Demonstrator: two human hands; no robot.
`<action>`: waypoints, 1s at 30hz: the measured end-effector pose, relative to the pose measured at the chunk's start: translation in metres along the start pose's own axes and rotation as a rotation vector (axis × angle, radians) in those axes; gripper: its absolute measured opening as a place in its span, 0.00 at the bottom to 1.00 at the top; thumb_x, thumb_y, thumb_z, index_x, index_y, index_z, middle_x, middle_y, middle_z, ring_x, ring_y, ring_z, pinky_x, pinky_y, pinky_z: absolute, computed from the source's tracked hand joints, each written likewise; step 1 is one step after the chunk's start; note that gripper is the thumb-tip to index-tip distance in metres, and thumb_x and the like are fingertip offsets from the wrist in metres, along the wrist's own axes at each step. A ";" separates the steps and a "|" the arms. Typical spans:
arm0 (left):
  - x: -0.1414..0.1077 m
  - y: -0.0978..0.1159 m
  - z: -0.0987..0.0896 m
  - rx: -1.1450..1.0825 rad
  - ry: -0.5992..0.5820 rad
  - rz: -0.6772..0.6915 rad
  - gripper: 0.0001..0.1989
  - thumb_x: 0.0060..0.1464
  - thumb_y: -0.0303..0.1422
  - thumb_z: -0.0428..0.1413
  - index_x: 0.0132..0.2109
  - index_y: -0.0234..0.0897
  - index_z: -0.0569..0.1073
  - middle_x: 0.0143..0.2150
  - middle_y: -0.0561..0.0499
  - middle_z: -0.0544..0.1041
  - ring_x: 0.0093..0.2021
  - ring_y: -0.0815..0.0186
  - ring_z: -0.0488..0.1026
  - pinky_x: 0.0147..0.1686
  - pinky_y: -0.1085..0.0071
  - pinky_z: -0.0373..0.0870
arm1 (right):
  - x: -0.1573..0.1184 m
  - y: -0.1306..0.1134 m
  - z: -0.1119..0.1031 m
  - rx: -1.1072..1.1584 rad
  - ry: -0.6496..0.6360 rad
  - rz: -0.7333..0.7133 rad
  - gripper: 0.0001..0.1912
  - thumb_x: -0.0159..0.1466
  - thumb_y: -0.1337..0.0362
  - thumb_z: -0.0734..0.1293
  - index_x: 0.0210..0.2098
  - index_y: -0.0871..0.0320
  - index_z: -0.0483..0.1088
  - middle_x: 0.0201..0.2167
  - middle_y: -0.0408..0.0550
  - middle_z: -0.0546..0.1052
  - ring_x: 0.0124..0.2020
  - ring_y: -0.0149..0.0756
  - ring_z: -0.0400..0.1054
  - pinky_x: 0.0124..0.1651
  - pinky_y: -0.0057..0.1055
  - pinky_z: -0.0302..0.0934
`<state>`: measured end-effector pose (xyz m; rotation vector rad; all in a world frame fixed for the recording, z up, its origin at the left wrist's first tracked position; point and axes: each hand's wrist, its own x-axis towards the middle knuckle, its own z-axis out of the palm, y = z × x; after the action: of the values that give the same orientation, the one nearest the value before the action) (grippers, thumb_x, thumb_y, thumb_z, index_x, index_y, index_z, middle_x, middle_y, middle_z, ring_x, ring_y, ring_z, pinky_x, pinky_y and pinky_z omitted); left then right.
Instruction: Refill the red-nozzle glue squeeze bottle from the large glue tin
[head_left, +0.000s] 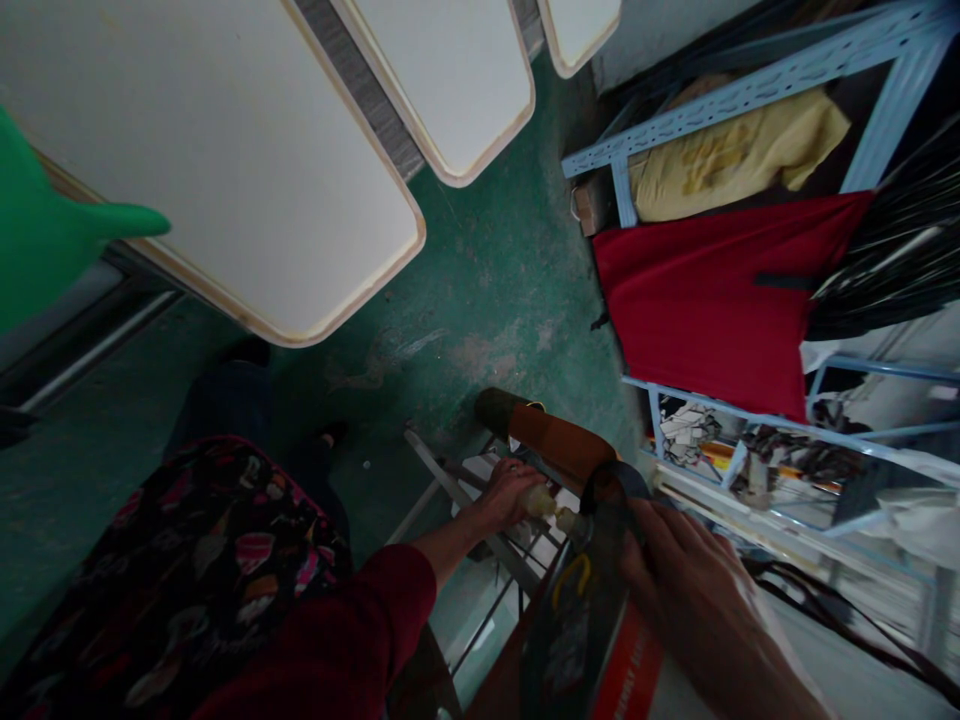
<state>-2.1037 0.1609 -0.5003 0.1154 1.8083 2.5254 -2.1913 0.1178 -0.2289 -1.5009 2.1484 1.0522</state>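
My left hand (510,494), in a dark red sleeve, closes around a small translucent yellowish bottle (538,502). The bottle's end points at the pale spout (571,523) of a large dark container (577,610) with a red printed band. Whether bottle and spout touch, I cannot tell. My right hand (690,590) grips the container from the right side, its fingers wrapped over the upper part. The container appears tilted, its spout toward the bottle. Just beyond the hands is a brown-orange cylindrical object (562,445) with a dark end.
White boards with rounded corners (225,150) stand at upper left, beside a green plastic piece (60,220). A blue metal shelf (750,110) holds a yellowish sack (735,155); red cloth (720,290) hangs there. A grey metal frame (427,460) stands under my hands on the green floor (480,290).
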 end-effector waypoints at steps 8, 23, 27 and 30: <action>-0.004 -0.004 0.004 -0.006 0.010 -0.002 0.28 0.44 0.40 0.56 0.53 0.34 0.69 0.51 0.45 0.71 0.53 0.53 0.61 0.54 0.57 0.56 | 0.005 -0.003 -0.004 0.001 -0.010 0.015 0.11 0.64 0.63 0.54 0.41 0.57 0.63 0.37 0.51 0.73 0.35 0.40 0.68 0.31 0.33 0.60; 0.000 -0.004 0.004 -0.012 0.011 -0.005 0.25 0.44 0.37 0.55 0.51 0.35 0.70 0.51 0.45 0.72 0.52 0.53 0.63 0.53 0.57 0.57 | 0.007 -0.003 -0.002 -0.011 0.031 0.049 0.17 0.66 0.59 0.52 0.44 0.64 0.63 0.34 0.52 0.73 0.33 0.38 0.69 0.31 0.31 0.62; -0.001 -0.005 0.004 -0.016 0.009 -0.012 0.26 0.44 0.37 0.56 0.51 0.34 0.70 0.51 0.43 0.71 0.53 0.53 0.63 0.53 0.57 0.55 | 0.010 -0.005 -0.005 0.002 0.002 0.025 0.16 0.67 0.60 0.51 0.44 0.64 0.63 0.36 0.53 0.73 0.34 0.40 0.69 0.32 0.33 0.62; -0.002 -0.004 0.002 -0.023 0.001 -0.016 0.26 0.44 0.37 0.56 0.52 0.34 0.69 0.51 0.44 0.71 0.53 0.53 0.62 0.54 0.57 0.55 | 0.012 -0.009 -0.010 0.027 -0.038 0.062 0.16 0.67 0.61 0.50 0.44 0.64 0.62 0.36 0.54 0.73 0.34 0.41 0.68 0.32 0.35 0.61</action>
<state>-2.1019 0.1640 -0.5036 0.0987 1.7731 2.5344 -2.1865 0.1009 -0.2330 -1.3988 2.1871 1.0598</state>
